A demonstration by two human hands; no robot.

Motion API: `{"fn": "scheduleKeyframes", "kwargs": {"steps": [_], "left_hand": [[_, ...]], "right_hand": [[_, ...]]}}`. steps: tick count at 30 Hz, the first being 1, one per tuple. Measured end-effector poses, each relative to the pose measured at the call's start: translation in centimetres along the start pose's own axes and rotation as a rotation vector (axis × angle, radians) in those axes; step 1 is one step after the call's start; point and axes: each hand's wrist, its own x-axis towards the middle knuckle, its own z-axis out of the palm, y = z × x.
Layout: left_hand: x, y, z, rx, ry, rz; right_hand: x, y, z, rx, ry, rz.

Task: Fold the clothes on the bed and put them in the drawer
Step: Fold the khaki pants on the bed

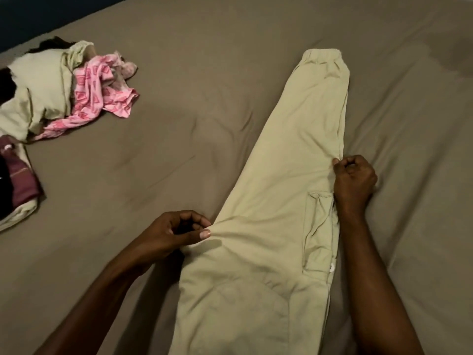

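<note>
Khaki cargo pants [276, 201] lie flat on bed [179, 111], cuffs at 12 o'clock. Left hand [169, 233] and right hand [354, 179] fingers pinch opposite edges. Risk: uneven pull skews legs (pocket bunches). Unfolded pile [64, 90] at 10 o'clock.

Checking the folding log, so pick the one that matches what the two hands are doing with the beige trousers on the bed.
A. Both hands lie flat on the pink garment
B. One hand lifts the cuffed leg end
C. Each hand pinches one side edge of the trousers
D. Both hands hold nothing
C: the left hand pinches the left edge of the beige trousers and the right hand pinches their right edge, while the pink garment lies untouched.
</note>
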Motion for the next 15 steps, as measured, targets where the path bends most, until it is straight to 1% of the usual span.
{"fn": "scheduleKeyframes", "kwargs": {"steps": [2,4,5,6,8,9,10,11,12,13,14,15], "left_hand": [[-0.9,-1.0,-0.2,0.002,0.026,0.067],[-1.1,-1.7,0.1,-0.005,0.098,0.147],[-1.4,-1.8,-0.1,-0.016,0.108,0.165],[-1.5,-1.9,-0.3,-0.008,0.083,0.170],[-1.4,-2.0,-1.2,0.102,-0.002,0.221],[-1.9,-2.5,-1.7,0.196,-0.005,0.244],[-1.6,-2.8,-1.7,0.292,0.047,0.253],[-1.8,-3.2,-1.5,0.330,0.109,0.246],[-2.3,-3.7,-1.3,0.304,0.150,0.231],[-2.6,-4.3,-1.0,0.146,0.149,0.191],[-2.9,-5.0,-0.6,-0.087,0.120,0.134],[-3.1,-5.4,-0.7,-0.306,0.082,0.089]], "right_hand": [[-0.4,-0.5,-0.3,0.018,0.010,-0.001],[-0.7,-1.1,-0.7,0.047,-0.010,0.007],[-1.0,-1.7,-1.1,0.063,-0.029,0.005],[-1.3,-1.9,-1.4,0.086,-0.048,0.012],[-1.7,-2.5,-2.0,0.142,-0.085,0.050],[-2.2,-2.5,-2.4,0.160,-0.124,0.084],[-2.2,-2.3,-2.6,0.172,-0.170,0.101],[-2.8,-2.0,-2.9,0.163,-0.205,0.114],[-4.0,-2.1,-3.3,0.148,-0.217,0.119],[-5.5,-2.3,-3.8,0.126,-0.222,0.104],[-7.2,-2.4,-4.3,0.075,-0.199,0.068],[-9.2,-2.8,-5.0,0.004,-0.135,0.009]]}}
